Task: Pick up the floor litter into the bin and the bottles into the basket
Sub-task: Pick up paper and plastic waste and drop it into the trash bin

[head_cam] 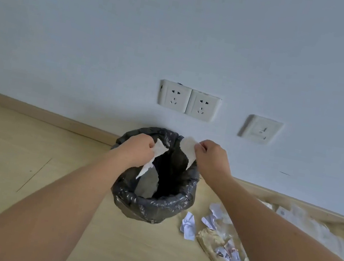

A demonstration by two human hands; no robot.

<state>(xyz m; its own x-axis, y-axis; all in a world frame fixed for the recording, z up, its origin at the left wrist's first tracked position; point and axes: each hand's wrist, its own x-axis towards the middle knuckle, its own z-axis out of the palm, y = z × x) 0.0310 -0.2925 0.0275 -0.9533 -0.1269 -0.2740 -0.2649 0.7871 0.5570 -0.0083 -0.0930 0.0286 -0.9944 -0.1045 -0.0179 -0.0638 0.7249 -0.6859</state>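
Head view: both hands are held over the round bin lined with a crinkled black plastic bag [151,204], which stands on the pale wooden floor [24,162] against the white wall, below two white sockets [188,101]. The left hand [138,147] pinches a torn white paper scrap [155,155] in curled fingers; the right hand [212,157] pinches a second white paper scrap [188,149] the same way. Both scraps hang above the bin's mouth, apart from each other. A heap of crumpled white and brown paper litter [222,246] lies on the floor just right of the bin. No bottles or basket are in view.

The step in hand looks like dropping litter into the bin. Next, the fingers need only loosen so both scraps fall inside, then reach for the heap.
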